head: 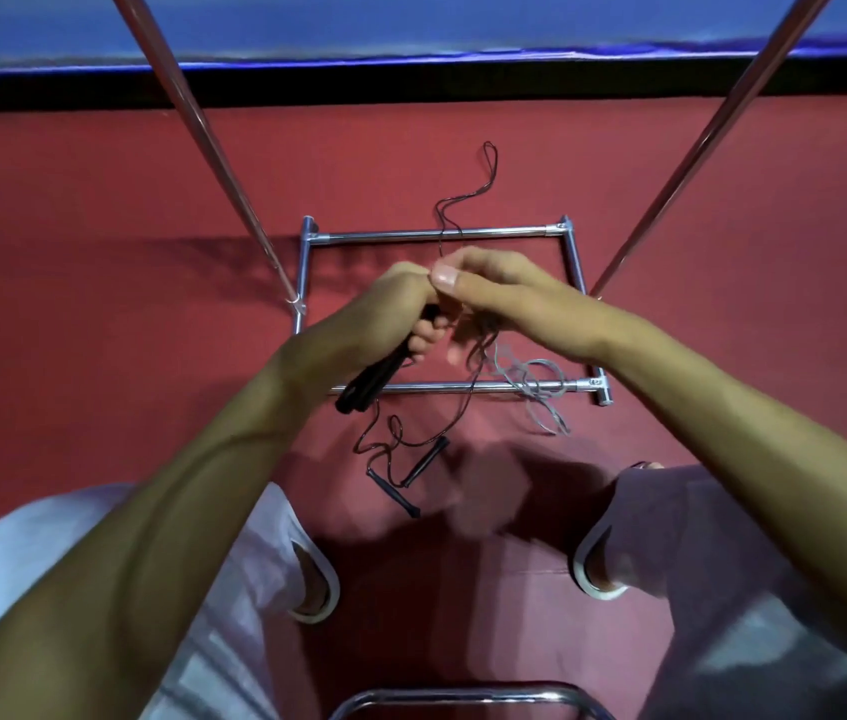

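Observation:
My left hand grips a bundle of black skipping-rope handles that sticks out below the fist. Close beside it, my right hand pinches a thin black cord between thumb and fingers; the cord runs up over the red floor and loops at the top. More black cord hangs down from the hands to two loose black handles lying on the floor. A tangle of grey cord lies across the near bar of the frame.
A square chrome tube frame lies on the red floor under my hands. Two chrome poles slant up from it. My knees in white trousers sit left and right; a chrome bar curves at the bottom edge.

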Demonstrator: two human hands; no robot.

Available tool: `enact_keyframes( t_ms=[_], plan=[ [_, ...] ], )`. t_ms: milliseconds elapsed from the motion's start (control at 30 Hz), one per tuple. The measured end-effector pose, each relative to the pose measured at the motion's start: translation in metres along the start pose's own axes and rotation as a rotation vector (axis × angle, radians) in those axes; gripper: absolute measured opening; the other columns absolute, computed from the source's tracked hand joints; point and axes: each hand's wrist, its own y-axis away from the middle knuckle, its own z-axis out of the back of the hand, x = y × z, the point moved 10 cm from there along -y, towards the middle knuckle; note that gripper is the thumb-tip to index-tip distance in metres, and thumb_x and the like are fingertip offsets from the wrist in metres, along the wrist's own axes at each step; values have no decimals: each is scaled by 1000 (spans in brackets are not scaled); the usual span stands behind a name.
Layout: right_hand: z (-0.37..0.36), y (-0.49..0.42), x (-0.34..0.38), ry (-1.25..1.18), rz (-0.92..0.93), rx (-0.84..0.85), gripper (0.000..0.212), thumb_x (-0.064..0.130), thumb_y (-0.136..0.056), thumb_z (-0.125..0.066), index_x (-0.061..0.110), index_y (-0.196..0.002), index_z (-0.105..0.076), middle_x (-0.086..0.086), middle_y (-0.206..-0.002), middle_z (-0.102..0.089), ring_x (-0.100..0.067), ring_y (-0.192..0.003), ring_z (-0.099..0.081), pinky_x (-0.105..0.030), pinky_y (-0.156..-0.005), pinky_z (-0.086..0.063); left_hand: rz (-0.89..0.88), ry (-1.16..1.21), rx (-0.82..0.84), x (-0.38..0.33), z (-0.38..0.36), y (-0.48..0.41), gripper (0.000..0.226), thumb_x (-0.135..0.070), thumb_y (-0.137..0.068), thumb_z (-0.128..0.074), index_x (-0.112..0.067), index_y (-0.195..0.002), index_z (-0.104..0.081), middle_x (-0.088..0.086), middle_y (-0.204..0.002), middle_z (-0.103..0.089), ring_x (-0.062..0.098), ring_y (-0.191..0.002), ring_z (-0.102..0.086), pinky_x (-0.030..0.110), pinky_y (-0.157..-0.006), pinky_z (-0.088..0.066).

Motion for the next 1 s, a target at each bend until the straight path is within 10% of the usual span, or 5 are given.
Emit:
enact_keyframes(
  t_ms=[267, 467, 667, 1000],
  plan=[
    [44, 5, 15, 620, 138, -189, 20, 20, -89, -79, 14, -78, -63, -7, -62, -62, -17, -50, -50, -36, -55, -49, -177, 7, -161, -10, 27, -4, 13, -12, -62, -47, -2, -54, -46, 1, -46, -45, 16, -46, -38, 27, -50, -33],
    [34, 14, 39, 612, 299, -236, 8, 25, -91, -75, 18, -89, -76, -3, -60, -57, -6, -53, -39, -16, -55, -32, -397, -975, -537, -32, 39, 16, 31, -42, -74, -52, -15, -59, -55, 0, -61, -53, 24, -65, -52, 34, -58, -42],
    [32, 22, 52, 791, 351, -298, 10, 29, -89, -76, 19, -90, -75, 8, -59, -53, -13, -54, -47, -19, -58, -33, -456, -1172, -758, -53, 27, 35, 25, -30, -83, -68, -15, -101, -60, 3, -91, -61, 37, -80, -62, 43, -62, -46],
    [52, 30, 50, 898, 316, -331, 18, 39, -85, -78, 21, -85, -77, 4, -69, -66, -10, -55, -50, -29, -60, -37, -220, -1303, -367, -22, 5, 5, 43, -47, -104, -42, -14, -86, -63, 13, -87, -62, 40, -84, -58, 38, -70, -35]
  ],
)
